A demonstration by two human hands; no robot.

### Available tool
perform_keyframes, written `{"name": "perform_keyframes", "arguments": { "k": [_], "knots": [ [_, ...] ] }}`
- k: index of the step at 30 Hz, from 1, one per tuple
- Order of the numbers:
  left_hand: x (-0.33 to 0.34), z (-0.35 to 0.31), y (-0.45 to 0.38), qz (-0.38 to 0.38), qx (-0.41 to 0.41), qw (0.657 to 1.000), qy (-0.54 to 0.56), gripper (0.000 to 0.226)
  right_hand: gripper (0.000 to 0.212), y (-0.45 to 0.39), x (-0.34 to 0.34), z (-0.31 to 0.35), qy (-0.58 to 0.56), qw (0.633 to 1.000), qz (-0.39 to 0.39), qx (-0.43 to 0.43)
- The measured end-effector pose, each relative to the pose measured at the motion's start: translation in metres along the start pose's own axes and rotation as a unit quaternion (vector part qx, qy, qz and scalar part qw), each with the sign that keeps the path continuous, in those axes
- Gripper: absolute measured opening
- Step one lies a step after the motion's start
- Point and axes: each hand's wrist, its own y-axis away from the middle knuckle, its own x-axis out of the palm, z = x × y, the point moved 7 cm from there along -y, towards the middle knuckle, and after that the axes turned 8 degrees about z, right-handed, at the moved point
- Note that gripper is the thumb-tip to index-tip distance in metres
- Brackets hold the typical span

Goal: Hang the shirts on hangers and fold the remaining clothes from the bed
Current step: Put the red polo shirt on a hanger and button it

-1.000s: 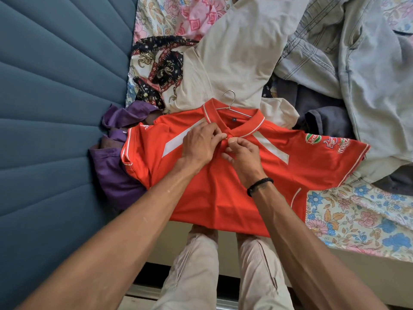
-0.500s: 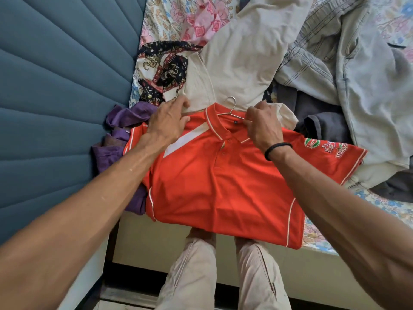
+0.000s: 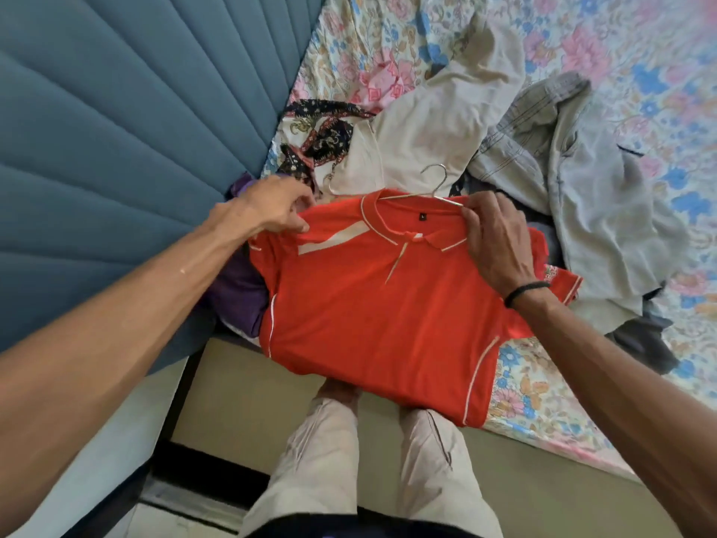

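We find the red polo shirt [image 3: 372, 316] lying front-up at the near edge of the bed [image 3: 535, 386], its hem hanging over the side, with a wire hanger [image 3: 430, 188] threaded through the collar and its hook showing above the neckline. The left hand [image 3: 271, 205] pinches the shirt's left shoulder, fingers curled on the fabric. The right hand [image 3: 494, 238] grips the right shoulder at the collar (fingertips touching the hanger wire). Behind the shirt we note a cream garment [image 3: 434, 126], a grey shirt [image 3: 582, 180] and a purple garment [image 3: 240, 289] beside the blue headboard [image 3: 116, 149].
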Motion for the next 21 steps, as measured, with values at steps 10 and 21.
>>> {"name": "perform_keyframes", "arguments": {
  "k": [10,21],
  "knots": [
    [0.011,-0.044,0.251,0.171,-0.165,0.971,-0.001,0.042,0.036,0.101,-0.155,0.127,-0.148,0.947,-0.134,-0.253],
    [-0.059,-0.175,0.501,-0.338,-0.062,0.897,0.278,0.034,0.015,0.162,-0.300,0.269,-0.171,0.865,-0.118,-0.456]
  ]
}}
